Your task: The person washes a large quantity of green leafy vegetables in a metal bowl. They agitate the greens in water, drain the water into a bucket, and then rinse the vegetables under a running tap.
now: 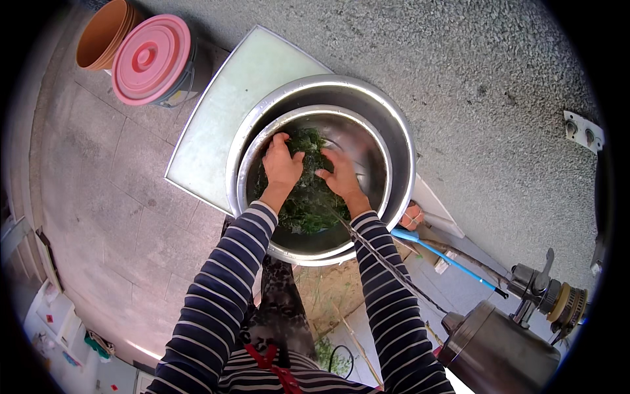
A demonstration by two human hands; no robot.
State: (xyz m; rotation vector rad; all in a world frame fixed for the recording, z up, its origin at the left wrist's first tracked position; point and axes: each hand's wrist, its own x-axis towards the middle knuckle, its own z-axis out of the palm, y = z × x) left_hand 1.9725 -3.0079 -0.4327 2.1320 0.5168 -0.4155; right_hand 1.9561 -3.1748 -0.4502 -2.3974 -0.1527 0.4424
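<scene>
Leafy greens (310, 207) lie wet in a smaller steel basin (379, 140), which sits inside a larger steel basin (401, 133). My left hand (284, 165) is over the left side of the greens, thumb and fingers apart. Opposite it, my right hand (340, 177) reaches in from the right with its fingers spread. Neither hand shows a clear grip, though some fingertips are partly lost among the leaves. A thin stream of water (389, 266) runs from a metal spout (452, 322) at lower right, crosses in front of my right sleeve and falls among the greens.
Under the basins is a pale board (216, 143) with a metal edge. A bucket with a pink lid (150, 59) and stacked brown pots (101, 37) stand at upper left. A rough wall (467, 98), a blue-handled tool (453, 261) and a lever valve (536, 280) are to the right.
</scene>
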